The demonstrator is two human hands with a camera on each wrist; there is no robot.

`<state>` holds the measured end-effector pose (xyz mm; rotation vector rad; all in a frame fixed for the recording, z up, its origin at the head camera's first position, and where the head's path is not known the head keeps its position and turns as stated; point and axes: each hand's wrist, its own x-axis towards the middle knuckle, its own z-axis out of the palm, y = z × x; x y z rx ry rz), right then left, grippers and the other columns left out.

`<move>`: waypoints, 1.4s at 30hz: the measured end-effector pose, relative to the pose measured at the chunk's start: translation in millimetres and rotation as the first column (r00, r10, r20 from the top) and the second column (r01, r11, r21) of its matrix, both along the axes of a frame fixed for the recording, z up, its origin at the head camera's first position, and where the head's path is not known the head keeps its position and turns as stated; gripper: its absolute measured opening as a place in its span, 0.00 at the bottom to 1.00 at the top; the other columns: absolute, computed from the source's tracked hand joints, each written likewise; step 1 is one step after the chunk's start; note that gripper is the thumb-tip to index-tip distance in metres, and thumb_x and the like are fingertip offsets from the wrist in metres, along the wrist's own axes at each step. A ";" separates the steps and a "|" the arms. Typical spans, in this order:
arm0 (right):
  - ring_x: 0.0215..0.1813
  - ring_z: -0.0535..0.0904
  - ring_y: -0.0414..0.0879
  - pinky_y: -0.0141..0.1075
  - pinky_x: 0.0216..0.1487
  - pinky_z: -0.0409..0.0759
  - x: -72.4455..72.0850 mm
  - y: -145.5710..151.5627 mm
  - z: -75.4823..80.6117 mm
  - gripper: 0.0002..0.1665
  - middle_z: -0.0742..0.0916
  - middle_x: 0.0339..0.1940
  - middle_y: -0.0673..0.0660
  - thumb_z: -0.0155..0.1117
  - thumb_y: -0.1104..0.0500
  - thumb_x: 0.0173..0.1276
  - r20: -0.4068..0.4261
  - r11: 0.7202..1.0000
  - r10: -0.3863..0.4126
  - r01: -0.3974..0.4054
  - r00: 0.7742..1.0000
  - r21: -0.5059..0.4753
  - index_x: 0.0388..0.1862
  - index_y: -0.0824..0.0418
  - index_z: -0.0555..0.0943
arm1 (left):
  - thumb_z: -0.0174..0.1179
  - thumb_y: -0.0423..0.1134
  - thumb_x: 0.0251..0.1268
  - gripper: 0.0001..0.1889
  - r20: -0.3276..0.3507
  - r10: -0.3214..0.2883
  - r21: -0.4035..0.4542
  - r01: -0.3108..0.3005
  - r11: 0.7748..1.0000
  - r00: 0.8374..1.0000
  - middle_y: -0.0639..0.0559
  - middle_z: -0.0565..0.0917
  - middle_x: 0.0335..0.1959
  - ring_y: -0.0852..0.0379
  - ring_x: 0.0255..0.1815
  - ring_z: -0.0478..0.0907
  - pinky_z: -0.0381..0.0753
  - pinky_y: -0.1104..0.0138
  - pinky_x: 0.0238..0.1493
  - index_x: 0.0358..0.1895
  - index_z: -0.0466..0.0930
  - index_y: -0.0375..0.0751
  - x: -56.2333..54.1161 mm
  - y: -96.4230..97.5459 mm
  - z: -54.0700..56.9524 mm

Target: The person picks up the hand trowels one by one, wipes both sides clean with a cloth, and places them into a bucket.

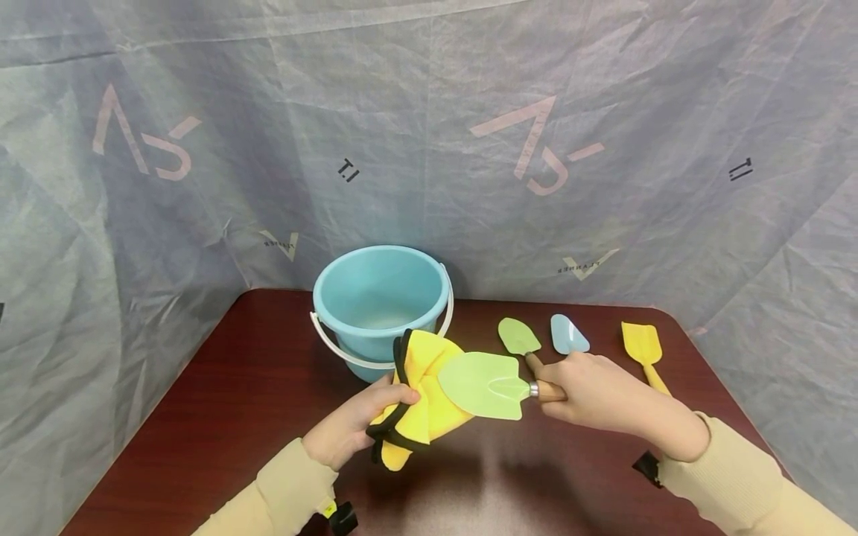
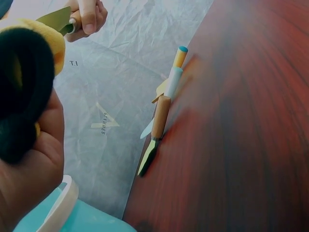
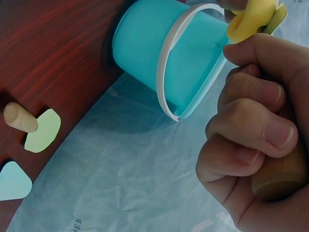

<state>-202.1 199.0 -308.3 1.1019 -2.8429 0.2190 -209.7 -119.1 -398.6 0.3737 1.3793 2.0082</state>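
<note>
My left hand point(image 1: 355, 417) grips a bunched yellow cloth point(image 1: 436, 424) with black edging, thumb on top. My right hand point(image 1: 599, 391) has its fingers curled round the wooden handle of a light green garden trowel point(image 1: 479, 383). The trowel's blade points left and overlaps the cloth in the head view. In the right wrist view, the end of the wooden handle point(image 3: 280, 176) shows below the curled fingers. Part of the cloth is hidden behind the blade. Both hands are raised above the table, in front of the bucket.
A light blue bucket point(image 1: 382, 327) with a white handle stands at the back of the dark red table point(image 1: 221, 394). Along the back right lie a second green trowel point(image 1: 518, 336), a light blue scoop point(image 1: 567, 335) and a yellow shovel point(image 1: 642, 344). Grey sheeting point(image 1: 429, 134) hangs behind.
</note>
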 end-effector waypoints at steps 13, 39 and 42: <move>0.18 0.52 0.32 0.28 0.19 0.59 -1.5 4.7 -2.2 0.20 0.55 0.14 0.38 0.61 0.60 0.52 -0.021 1.000 0.013 -0.012 1.000 0.027 0.14 0.47 0.60 | 0.51 0.35 0.61 0.15 -0.029 -0.012 0.067 0.014 0.998 0.999 0.52 0.83 0.40 0.60 0.40 0.83 0.82 0.67 0.43 0.51 0.67 0.43 5.0 -20.2 0.7; 0.20 0.47 0.31 0.26 0.18 0.53 0.9 11.2 -4.3 0.21 0.53 0.15 0.37 0.61 0.61 0.51 -0.022 1.000 0.023 -0.023 0.999 0.001 0.14 0.47 0.59 | 0.50 0.34 0.62 0.13 -0.055 0.020 0.043 -0.017 0.999 0.998 0.52 0.84 0.38 0.59 0.38 0.84 0.82 0.67 0.42 0.50 0.66 0.42 13.2 -47.6 7.4; 0.20 0.47 0.31 0.26 0.18 0.53 1.2 11.7 -4.8 0.21 0.53 0.15 0.37 0.61 0.61 0.51 -0.026 1.000 0.025 -0.025 0.999 -0.001 0.14 0.47 0.59 | 0.50 0.34 0.62 0.13 -0.063 0.008 0.057 -0.004 0.998 0.998 0.52 0.84 0.38 0.58 0.38 0.84 0.82 0.67 0.42 0.50 0.66 0.42 13.0 -49.8 6.8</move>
